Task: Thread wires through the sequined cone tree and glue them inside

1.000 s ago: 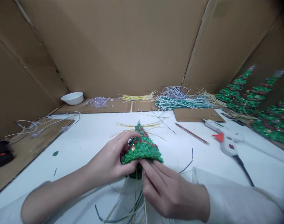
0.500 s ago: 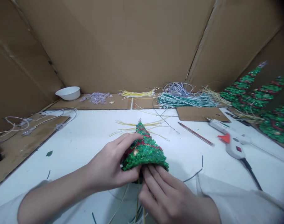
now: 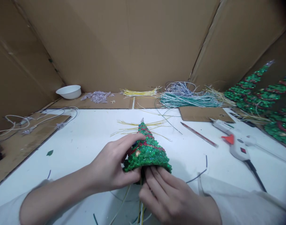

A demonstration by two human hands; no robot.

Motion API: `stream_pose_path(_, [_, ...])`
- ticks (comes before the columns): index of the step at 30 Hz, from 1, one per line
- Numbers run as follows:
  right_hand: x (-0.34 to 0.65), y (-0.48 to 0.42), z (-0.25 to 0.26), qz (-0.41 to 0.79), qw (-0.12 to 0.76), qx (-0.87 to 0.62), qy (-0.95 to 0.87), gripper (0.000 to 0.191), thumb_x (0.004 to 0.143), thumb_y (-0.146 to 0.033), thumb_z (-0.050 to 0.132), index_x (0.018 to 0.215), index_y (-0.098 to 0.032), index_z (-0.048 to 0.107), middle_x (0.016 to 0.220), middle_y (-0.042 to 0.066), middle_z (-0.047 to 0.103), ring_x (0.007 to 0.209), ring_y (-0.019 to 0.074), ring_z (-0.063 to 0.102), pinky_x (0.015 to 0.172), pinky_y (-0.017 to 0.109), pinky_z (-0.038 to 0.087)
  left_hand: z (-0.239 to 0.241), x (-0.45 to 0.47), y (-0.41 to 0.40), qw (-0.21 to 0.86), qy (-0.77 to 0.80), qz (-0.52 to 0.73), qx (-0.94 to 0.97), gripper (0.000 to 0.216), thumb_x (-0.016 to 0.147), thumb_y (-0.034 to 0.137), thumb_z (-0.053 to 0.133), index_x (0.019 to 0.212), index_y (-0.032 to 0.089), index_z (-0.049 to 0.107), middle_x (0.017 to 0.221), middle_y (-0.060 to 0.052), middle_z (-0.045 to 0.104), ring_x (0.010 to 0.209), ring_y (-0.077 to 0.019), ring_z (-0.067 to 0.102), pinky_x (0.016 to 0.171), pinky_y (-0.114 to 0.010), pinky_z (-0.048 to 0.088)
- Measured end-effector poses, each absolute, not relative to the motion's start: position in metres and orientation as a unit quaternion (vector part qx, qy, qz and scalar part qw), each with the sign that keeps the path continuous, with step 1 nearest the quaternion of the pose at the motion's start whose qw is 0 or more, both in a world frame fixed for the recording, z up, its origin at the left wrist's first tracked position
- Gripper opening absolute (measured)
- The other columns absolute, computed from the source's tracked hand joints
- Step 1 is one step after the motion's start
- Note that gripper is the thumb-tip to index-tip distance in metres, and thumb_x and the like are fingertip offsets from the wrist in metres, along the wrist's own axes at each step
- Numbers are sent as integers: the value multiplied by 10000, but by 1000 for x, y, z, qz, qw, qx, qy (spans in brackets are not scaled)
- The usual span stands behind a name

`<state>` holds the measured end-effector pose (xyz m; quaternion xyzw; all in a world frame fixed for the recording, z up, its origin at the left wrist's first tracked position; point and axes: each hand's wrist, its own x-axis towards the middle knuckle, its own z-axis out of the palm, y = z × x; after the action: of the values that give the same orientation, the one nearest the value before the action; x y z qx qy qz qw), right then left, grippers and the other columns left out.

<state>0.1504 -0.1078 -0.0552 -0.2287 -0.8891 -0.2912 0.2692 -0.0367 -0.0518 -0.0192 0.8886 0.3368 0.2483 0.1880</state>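
Note:
A small green tinsel Christmas tree, cone-shaped with red garland and a gold bauble, lies tilted with its tip pointing away from me. My left hand grips its left side, thumb under the bottom rim and fingers over the top. At the open base is my right hand, its fingertips tucked under the rim and out of sight; what they pinch, if anything, is hidden. Yellow and white wires trail from beneath the tree toward me. More yellow wires lie behind the tree's tip.
A glue gun with an orange trigger and a pencil-like stick lie to the right. Along the back are green wires, yellow wires, clear beads and a white bowl. Finished-looking trees stand far right.
The view has shifted very slightly. Both hands stay at the tree in nearly the same pose; the wires below the right hand have moved a little.

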Motion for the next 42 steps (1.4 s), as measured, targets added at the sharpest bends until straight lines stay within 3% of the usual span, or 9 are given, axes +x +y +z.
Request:
stream_pose_path(12, [158, -101, -49, -287, 278, -192, -896, 219, 899, -120, 367, 861, -109, 582, 845, 107, 706, 846, 185, 645, 809, 305, 448, -24, -30, -59, 208, 378, 258, 864, 552, 719, 238, 584, 1222, 246, 357, 1073, -57, 578, 766, -154, 595, 693, -292, 503])
stream_pose_path(20, [159, -104, -42, -288, 276, -198, -895, 150, 881, -110, 397, 868, -118, 546, 785, 124, 701, 832, 226, 661, 773, 354, 475, -21, -26, -62, 194, 385, 249, 867, 516, 794, 398, 554, 1236, 213, 362, 1040, -84, 518, 935, -232, 530, 762, -367, 475])
stream_pose_path(26, [144, -109, -42, -273, 269, -264, -885, 141, 840, -85, 385, 827, -162, 502, 629, 69, 640, 531, 184, 585, 548, 317, 459, -16, -17, -65, 205, 361, 277, 866, 418, 812, 286, 517, 1190, 185, 370, 1194, -122, 402, 1148, -258, 388, 964, -422, 382])
stream_pose_path(32, [141, -113, -57, -242, 223, -319, -889, 190, 801, -73, 381, 894, -142, 531, 674, 85, 620, 566, 193, 554, 561, 330, 437, -13, -14, -62, 236, 375, 270, 855, 452, 791, 333, 589, 1179, 221, 387, 1182, -100, 434, 1127, -249, 419, 940, -401, 406])
stream_pose_path(42, [146, -100, -60, -273, 258, -267, -888, 148, 820, -77, 413, 818, -132, 551, 573, 39, 568, 505, 168, 506, 521, 295, 389, -33, -10, -69, 278, 385, 359, 803, 420, 814, 345, 559, 1195, 230, 424, 1184, -92, 411, 1154, -241, 398, 997, -408, 361])
